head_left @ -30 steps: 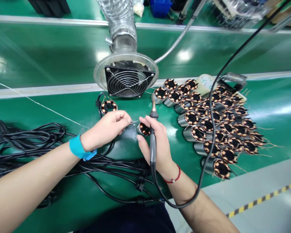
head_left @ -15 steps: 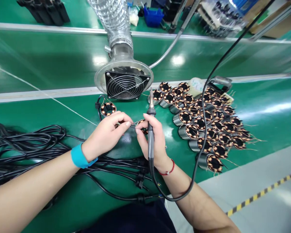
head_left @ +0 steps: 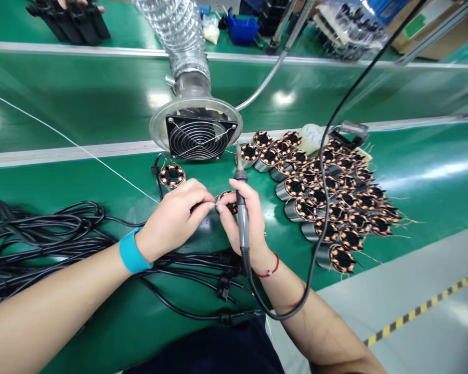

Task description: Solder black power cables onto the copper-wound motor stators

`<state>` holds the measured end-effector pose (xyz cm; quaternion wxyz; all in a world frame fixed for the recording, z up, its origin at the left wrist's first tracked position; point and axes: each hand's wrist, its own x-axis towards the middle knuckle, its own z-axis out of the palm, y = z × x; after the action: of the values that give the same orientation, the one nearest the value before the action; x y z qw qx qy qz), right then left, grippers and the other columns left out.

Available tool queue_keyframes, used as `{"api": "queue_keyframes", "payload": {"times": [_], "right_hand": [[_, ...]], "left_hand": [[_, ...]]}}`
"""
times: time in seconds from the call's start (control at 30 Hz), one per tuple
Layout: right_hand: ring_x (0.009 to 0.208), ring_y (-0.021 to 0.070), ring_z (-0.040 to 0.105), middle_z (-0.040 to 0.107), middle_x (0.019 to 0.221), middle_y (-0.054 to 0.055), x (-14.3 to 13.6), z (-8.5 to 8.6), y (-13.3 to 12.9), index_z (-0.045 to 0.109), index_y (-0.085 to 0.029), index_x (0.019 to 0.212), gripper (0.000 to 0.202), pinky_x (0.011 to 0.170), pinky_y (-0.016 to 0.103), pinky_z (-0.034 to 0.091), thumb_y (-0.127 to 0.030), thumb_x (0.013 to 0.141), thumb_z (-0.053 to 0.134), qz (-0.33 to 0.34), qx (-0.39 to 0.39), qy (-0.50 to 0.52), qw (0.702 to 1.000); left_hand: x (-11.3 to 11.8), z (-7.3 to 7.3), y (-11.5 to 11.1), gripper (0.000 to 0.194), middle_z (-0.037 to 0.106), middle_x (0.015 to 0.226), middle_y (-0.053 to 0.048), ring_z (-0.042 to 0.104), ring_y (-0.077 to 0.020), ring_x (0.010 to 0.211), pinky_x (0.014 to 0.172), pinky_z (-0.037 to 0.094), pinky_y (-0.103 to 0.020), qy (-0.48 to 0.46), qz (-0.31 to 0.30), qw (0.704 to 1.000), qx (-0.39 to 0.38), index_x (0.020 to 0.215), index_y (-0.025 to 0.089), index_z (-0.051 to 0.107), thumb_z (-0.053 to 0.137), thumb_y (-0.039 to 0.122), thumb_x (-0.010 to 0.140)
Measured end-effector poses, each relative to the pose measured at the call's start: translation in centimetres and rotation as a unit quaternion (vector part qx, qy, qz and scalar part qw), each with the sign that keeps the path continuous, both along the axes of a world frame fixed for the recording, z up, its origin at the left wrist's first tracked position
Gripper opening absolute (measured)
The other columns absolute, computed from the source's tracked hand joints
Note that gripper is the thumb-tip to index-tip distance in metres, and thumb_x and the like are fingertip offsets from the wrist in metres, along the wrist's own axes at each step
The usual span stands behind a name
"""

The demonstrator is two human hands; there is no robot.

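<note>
Bare bench [head_left: 277, 240] opens a narrow lane between the right hand [head_left: 256, 223] and the packed stators [head_left: 347, 200], a cord [head_left: 327, 202] looping across its near end; a fan [head_left: 200, 139] bars the way ahead, while cables [head_left: 23, 249] crowd the left.

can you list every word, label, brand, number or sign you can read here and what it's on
No readable text anywhere in view.
Pale round item: faint marks, too blurred to read.
Cardboard box: has a green patch; any print is too blurred to read.
Soldering iron: no lettering visible.
Floor tape: yellow and black stripes, no words visible.
</note>
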<state>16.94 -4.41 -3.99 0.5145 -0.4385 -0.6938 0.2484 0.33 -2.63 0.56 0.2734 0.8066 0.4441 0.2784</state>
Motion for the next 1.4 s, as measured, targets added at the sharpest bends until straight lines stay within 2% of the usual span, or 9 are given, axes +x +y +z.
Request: {"api": "queue_keyframes", "payload": {"times": [0.2, 0.4, 0.53, 0.7, 0.8, 0.97, 1.17, 1.27, 1.4], "right_hand": [[0.084, 0.0164, 0.060, 0.061, 0.084, -0.002, -0.1, 0.2, -0.1, 0.042, -0.029, 0.130, 0.049, 0.082, 0.038, 0.051, -0.013, 0.086, 0.056, 0.004, -0.025, 0.015, 1.000], [0.092, 0.0173, 0.060, 0.061, 0.098, 0.002, 1.0, -0.2, 0.2, 0.040, -0.027, 0.132, 0.055, 0.093, 0.042, 0.048, -0.008, 0.082, 0.049, -0.034, -0.014, 0.010, 0.999], [0.093, 0.0180, 0.062, 0.063, 0.096, 0.000, 1.7, -0.4, 0.6, 0.040, -0.028, 0.133, 0.052, 0.093, 0.043, 0.048, -0.012, 0.085, 0.053, -0.001, -0.035, -0.044, 0.998], [0.086, 0.0170, 0.062, 0.061, 0.083, -0.002, 1.0, -0.5, 1.1, 0.044, -0.027, 0.129, 0.046, 0.086, 0.038, 0.050, -0.015, 0.086, 0.055, -0.015, -0.061, -0.050, 0.997], [0.086, 0.0172, 0.063, 0.064, 0.086, -0.002, 0.9, -0.4, 1.0, 0.046, -0.027, 0.128, 0.046, 0.086, 0.038, 0.050, -0.015, 0.085, 0.056, -0.030, -0.055, -0.052, 0.997], [0.086, 0.0169, 0.066, 0.069, 0.087, -0.001, 2.6, 0.8, -0.9, 0.046, -0.028, 0.133, 0.043, 0.088, 0.039, 0.052, -0.016, 0.092, 0.050, -0.052, -0.023, -0.016, 0.998], [0.069, 0.0158, 0.063, 0.065, 0.085, 0.002, 4.6, 0.7, -4.0, 0.059, -0.024, 0.122, 0.036, 0.063, 0.034, 0.054, -0.017, 0.087, 0.057, -0.086, 0.037, 0.030, 0.995], [0.057, 0.0133, 0.056, 0.062, 0.072, 0.001, 4.7, 0.1, -4.5, 0.062, -0.020, 0.113, 0.031, 0.050, 0.029, 0.048, -0.015, 0.082, 0.059, -0.061, 0.087, 0.037, 0.994], [0.052, 0.0127, 0.054, 0.062, 0.068, 0.001, 4.4, 0.2, -4.3, 0.063, -0.018, 0.105, 0.026, 0.047, 0.028, 0.045, -0.013, 0.080, 0.056, -0.021, 0.091, 0.042, 0.995]], "left_hand": [[0.0, 0.0, -0.1, 0.008, 0.055, 0.081, -0.002, 0.050, -0.0135, 0.078, 0.075, 0.041, -0.027, -0.004, 0.013, 1.000, -0.009, 0.080, 0.015, 0.054, 0.051, 0.010, 0.084], [0.1, -0.6, 0.5, 0.010, 0.057, 0.079, 0.000, 0.051, -0.0136, 0.074, 0.068, 0.040, -0.027, -0.070, 0.073, 0.981, -0.168, 0.070, 0.017, 0.052, 0.053, 0.015, 0.079], [0.3, -1.3, 0.6, 0.007, 0.060, 0.081, -0.001, 0.054, -0.0148, 0.075, 0.069, 0.041, -0.028, -0.105, 0.100, 0.958, -0.248, 0.069, 0.017, 0.053, 0.055, 0.020, 0.075], [0.5, -1.6, 0.6, 0.006, 0.060, 0.077, 0.000, 0.053, -0.0137, 0.072, 0.069, 0.041, -0.028, -0.119, 0.116, 0.951, -0.260, 0.070, 0.016, 0.055, 0.056, 0.021, 0.074], [0.7, -1.6, 0.6, 0.006, 0.060, 0.076, 0.000, 0.053, -0.0124, 0.071, 0.067, 0.040, -0.026, -0.129, 0.119, 0.947, -0.269, 0.070, 0.016, 0.056, 0.057, 0.020, 0.073], [1.1, -1.7, 0.4, 0.004, 0.056, 0.067, 0.003, 0.046, -0.0077, 0.056, 0.053, 0.035, -0.022, -0.148, 0.129, 0.934, -0.299, 0.070, 0.016, 0.055, 0.057, 0.017, 0.073], [1.3, -1.3, 0.2, 0.006, 0.051, 0.060, 0.005, 0.039, -0.0041, 0.045, 0.044, 0.029, -0.019, -0.163, 0.141, 0.921, -0.324, 0.068, 0.016, 0.053, 0.057, 0.015, 0.073], [1.4, -1.3, 0.3, 0.007, 0.051, 0.060, 0.005, 0.039, -0.0039, 0.045, 0.043, 0.029, -0.018, -0.164, 0.140, 0.921, -0.326, 0.067, 0.016, 0.052, 0.056, 0.015, 0.073], [1.4, -1.4, 0.4, 0.005, 0.053, 0.063, 0.004, 0.039, -0.0038, 0.046, 0.043, 0.029, -0.018, -0.158, 0.142, 0.922, -0.322, 0.068, 0.016, 0.053, 0.056, 0.015, 0.072]]}}
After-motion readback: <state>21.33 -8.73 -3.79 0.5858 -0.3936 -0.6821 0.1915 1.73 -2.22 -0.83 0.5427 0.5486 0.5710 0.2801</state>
